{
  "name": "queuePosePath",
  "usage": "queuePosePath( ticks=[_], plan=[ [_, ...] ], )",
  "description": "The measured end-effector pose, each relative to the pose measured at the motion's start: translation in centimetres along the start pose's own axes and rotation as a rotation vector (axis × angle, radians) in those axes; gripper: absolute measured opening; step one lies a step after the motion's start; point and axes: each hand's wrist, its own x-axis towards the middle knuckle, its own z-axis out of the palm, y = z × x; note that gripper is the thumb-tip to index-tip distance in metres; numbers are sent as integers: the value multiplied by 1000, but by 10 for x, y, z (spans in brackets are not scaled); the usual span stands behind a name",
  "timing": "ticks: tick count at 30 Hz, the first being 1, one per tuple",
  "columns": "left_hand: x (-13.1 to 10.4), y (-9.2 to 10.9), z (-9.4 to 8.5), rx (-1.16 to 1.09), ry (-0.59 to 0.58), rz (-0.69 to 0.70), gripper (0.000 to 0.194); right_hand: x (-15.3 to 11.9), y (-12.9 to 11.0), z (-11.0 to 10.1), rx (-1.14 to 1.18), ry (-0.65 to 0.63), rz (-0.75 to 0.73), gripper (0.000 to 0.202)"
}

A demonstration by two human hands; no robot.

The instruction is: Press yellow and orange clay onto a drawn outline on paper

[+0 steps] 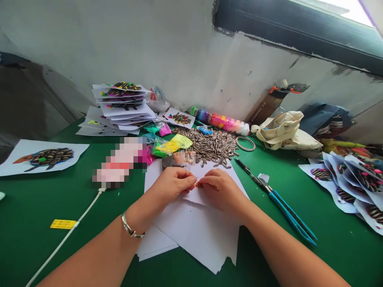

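Note:
Both hands meet above white paper sheets on the green table. My left hand, with a silver bracelet on its wrist, is closed in a pinch; what it grips is too small to name. My right hand is closed too, its fingertips pinching a small orange piece close to the left fingertips. Just beyond the hands lie small bags of coloured clay and a pile of striped sunflower seeds.
Stacked seed pictures stand at the back left, more at the right. A single picture lies far left. Right of the paper are blue tweezers, a pen and a tape ring. A white cable crosses the left.

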Motion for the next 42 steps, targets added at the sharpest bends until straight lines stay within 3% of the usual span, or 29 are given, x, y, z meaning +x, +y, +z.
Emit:
queuePosePath(
  ticks=[7,14,21,28,35,42],
  plan=[
    [5,-11,-2,29,-30,40,28,2,-5,-11,54,19,92,22],
    [7,-12,-1,37,-35,58,30,-25,-9,-12,-167,121,-85,26],
    [11,-17,-1,62,-36,70,30,-33,-15,-3,-327,105,-161,23],
    [11,-17,-2,82,-42,69,28,-29,-13,1,-271,112,-117,23],
    [10,-15,-1,96,-44,69,29,-30,-3,-2,-23,98,-46,32],
    [11,-16,-2,82,-41,78,28,-29,-6,2,-201,93,-101,24]
  ],
)
